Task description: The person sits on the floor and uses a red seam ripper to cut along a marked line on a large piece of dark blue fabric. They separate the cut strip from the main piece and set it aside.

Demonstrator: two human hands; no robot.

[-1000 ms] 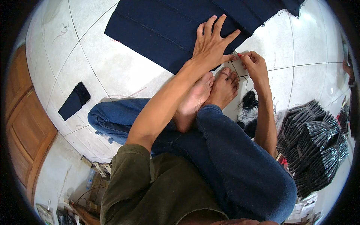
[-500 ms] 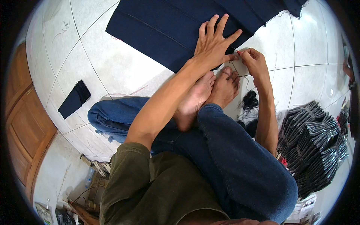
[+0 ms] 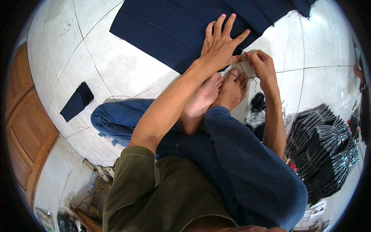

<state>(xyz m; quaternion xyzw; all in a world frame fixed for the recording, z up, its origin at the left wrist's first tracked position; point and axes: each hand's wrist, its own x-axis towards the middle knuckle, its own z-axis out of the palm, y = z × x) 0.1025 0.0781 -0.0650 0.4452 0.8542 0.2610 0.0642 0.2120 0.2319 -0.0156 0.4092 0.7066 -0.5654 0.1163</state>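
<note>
Dark navy cloth with sewn seams lies spread on the tiled floor before my feet. My left hand rests on it near its right edge, palm down with the fingers spread apart. Just right of that, my right hand is closed around a small red-handled seam ripper. Its thin dark tip points at the cloth's edge beside my left thumb. A loose dark thread runs from there past my toes to a tangle of black thread on the floor.
Stacked bundles in shiny dark wrapping stand at the right. A small folded navy cloth piece lies on the floor to the left. My bare feet are close below the cloth. A wooden door stands at the far left.
</note>
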